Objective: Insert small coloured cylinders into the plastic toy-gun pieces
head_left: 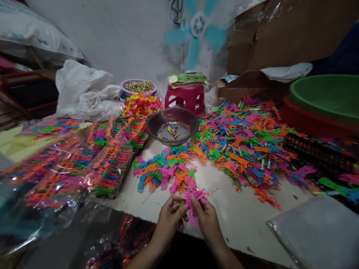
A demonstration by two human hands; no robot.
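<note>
1. The left hand (169, 218) is bare, with no ring and no glove.
2. The right hand (206, 220) is bare too.
3. Both forearms show no sleeves.

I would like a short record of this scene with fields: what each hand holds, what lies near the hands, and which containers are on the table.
left hand: left hand pinches the pink plastic toy from the left side
right hand: right hand grips the same toy from the right
near the hands: small pile of coloured toys; large pile behind, to the right
containers: metal bowl with a few small pieces; green basin at far right
packed goods: bagged toys on the left
surface: pale table
</note>
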